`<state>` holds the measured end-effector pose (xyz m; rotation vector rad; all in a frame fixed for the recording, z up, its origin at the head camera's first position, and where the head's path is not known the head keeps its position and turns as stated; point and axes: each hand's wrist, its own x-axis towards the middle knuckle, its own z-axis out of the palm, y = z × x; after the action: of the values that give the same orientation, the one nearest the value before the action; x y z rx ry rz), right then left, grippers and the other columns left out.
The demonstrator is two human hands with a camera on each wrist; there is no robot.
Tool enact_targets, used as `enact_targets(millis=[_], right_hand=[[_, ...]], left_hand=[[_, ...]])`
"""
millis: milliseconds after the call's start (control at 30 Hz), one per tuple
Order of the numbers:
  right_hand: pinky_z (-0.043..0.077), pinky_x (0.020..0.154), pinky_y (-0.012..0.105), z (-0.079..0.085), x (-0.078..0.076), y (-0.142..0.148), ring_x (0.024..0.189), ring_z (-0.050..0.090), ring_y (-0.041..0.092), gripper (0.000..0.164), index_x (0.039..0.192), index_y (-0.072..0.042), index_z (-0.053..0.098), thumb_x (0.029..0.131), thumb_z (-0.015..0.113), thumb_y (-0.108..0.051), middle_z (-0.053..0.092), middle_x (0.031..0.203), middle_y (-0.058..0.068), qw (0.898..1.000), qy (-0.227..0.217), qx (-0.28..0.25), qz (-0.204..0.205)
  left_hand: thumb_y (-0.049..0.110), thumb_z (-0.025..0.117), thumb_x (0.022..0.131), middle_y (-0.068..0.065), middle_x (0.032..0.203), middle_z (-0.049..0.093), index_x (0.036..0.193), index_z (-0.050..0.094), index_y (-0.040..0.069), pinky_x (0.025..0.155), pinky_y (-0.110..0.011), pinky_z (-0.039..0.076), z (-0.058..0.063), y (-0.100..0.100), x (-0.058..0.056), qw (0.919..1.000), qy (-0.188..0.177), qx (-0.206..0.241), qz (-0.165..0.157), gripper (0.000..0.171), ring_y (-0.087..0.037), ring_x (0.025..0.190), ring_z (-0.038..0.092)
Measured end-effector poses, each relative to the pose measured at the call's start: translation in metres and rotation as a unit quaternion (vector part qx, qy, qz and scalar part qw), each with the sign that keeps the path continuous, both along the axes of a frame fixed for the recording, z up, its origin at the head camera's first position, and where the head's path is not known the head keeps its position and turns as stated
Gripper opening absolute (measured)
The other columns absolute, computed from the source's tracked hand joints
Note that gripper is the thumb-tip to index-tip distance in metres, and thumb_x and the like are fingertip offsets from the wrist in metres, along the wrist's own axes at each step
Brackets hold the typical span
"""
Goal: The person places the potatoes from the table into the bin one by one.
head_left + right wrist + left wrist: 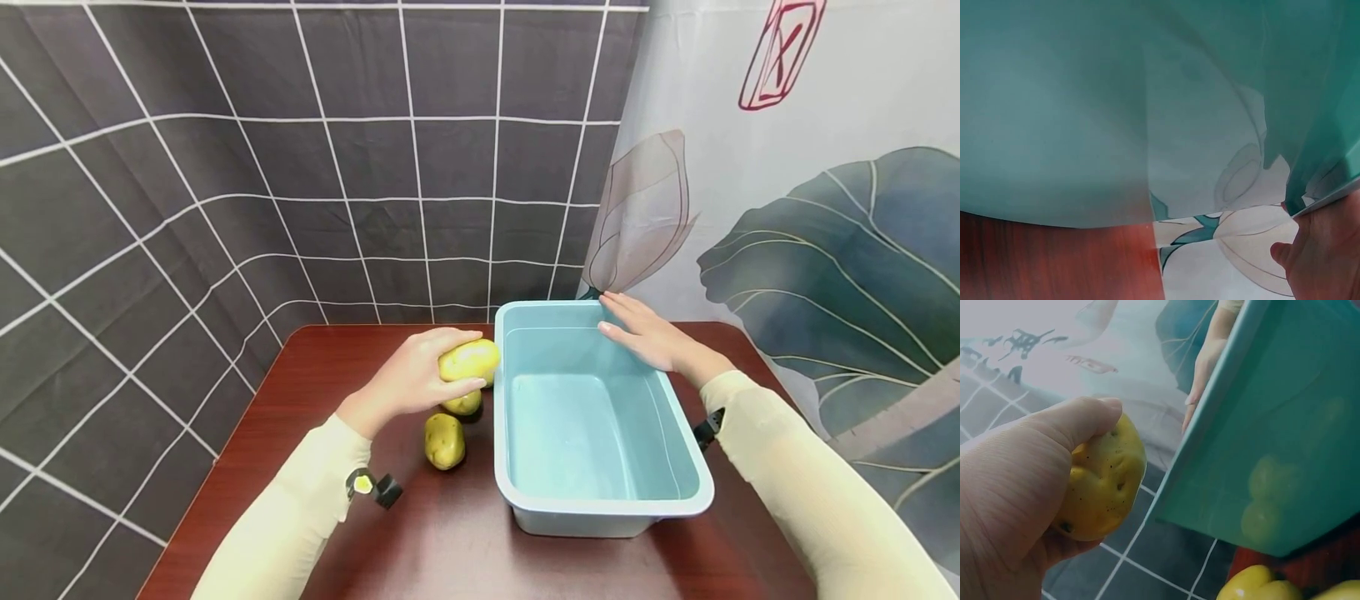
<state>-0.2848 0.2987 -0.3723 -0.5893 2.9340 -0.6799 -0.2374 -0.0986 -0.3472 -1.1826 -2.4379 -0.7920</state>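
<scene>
My left hand (408,375) grips a yellow potato (470,361), thumb on one side and fingers round the other. It is held up beside the left rim of a light blue plastic basin (603,505). Dark specks and dents mark the potato (1110,481) in the left wrist view. Below that hand, more potatoes lie on the table, one nearer the front (445,442) and another (463,403) partly hidden. At the basin's far right corner my right hand (647,335) rests on the rim, its fingers extended. No potato shows inside the basin.
The reddish-brown wooden table (442,542) ends at a dark grid-patterned curtain (450,158) behind. A pale curtain with leaf and flower prints (817,250) hangs at the right. The basin's tall walls stand between my two hands.
</scene>
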Motion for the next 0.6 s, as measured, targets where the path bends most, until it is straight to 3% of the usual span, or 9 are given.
enact_targets(millis=[333,600], right_hand=[[0.005,0.109,0.065,0.0,0.0,0.0,0.145,0.003,0.038,0.072,0.155,-0.012,0.015,0.1,0.033,-0.054,0.009,0.16,0.014,1.0,-0.007,0.001,-0.008],[0.004,0.11,0.065,0.0,0.001,-0.001,0.145,0.003,0.038,0.07,0.155,-0.01,0.015,0.101,0.029,-0.053,0.009,0.16,0.014,1.0,-0.006,0.003,-0.006]], left_hand=[[0.044,0.075,0.079,0.001,0.115,0.065,0.127,0.064,0.015,0.08,-0.028,0.046,0.025,0.038,-0.022,0.9961,-0.027,-0.077,-0.034,0.057,-0.012,0.096,0.058],[0.045,0.072,0.081,0.008,0.117,0.064,0.129,0.062,0.017,0.071,-0.023,0.044,0.029,0.071,-0.039,0.986,-0.082,-0.126,-0.071,0.056,-0.008,0.087,0.056]])
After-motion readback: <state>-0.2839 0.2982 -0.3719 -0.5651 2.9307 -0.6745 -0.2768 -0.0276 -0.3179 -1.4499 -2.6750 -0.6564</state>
